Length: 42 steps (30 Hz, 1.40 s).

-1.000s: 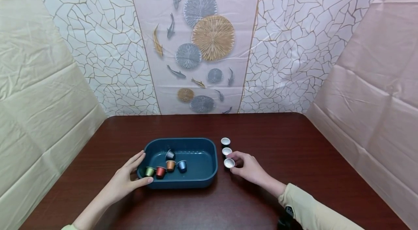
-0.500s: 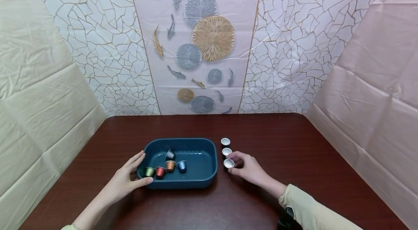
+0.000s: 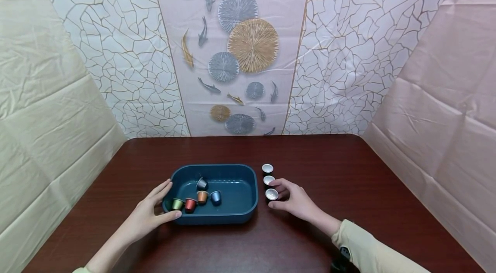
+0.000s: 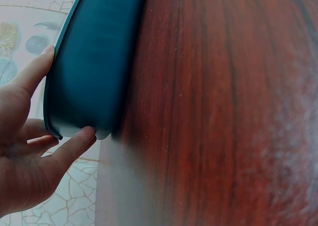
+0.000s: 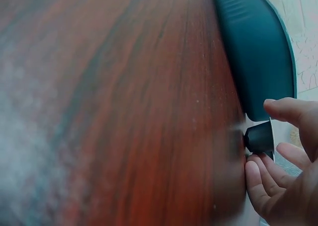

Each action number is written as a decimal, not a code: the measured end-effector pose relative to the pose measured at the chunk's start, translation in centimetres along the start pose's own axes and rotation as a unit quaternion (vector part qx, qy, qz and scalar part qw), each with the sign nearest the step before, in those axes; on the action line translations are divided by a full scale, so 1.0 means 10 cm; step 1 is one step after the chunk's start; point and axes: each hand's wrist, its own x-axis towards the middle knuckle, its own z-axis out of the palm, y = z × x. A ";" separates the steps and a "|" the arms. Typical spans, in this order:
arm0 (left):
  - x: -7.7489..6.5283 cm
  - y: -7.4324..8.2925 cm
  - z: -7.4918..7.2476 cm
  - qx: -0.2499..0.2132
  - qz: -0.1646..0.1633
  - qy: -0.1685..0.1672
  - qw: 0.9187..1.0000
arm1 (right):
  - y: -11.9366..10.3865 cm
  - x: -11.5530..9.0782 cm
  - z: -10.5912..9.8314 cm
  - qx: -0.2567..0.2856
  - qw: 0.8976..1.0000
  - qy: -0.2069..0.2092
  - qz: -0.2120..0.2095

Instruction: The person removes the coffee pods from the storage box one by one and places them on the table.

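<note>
My left hand [image 3: 149, 208] holds the left end of a dark blue tray [image 3: 217, 218], thumb on its front rim. In the left wrist view, the left fingers [image 4: 79, 141] lie against the tray's end wall. On the table right of the tray, three black coffee capsules stand in a row, pale lids up. Around the nearest capsule [image 3: 271, 194] my right hand [image 3: 296, 199] has its thumb and fingers spread. The right wrist view shows this black capsule [image 5: 259, 137] narrow end down, with a small gap to the thumb. The index fingertip overlaps the middle capsule [image 3: 268, 179].
Inside the tray lie a green capsule [image 3: 177, 204], a red capsule [image 3: 190, 205], an orange capsule [image 3: 202, 196], a blue capsule [image 3: 216, 197] and a silver-blue capsule [image 3: 202, 184]. The farthest black capsule [image 3: 267, 168] stands by the tray's back right corner. Patterned cloth [image 3: 329, 70] hangs behind the table.
The nearest black capsule has shifted very slightly left and now stands in line. My right thumb and index finger have spread apart from it. The left hand and tray stay put.
</note>
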 end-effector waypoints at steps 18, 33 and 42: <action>0.00 0.05 -0.02 -0.005 -0.006 -0.007 1.000 | -0.16 0.11 -0.28 -0.028 0.999 0.030 0.001; -0.01 0.04 0.00 -0.004 0.003 0.002 1.000 | -0.51 0.42 -0.34 -0.046 0.998 -0.020 -0.042; 0.00 0.03 -0.01 -0.002 -0.006 -0.006 1.000 | -0.73 0.59 -0.26 -0.080 0.991 -0.081 -0.076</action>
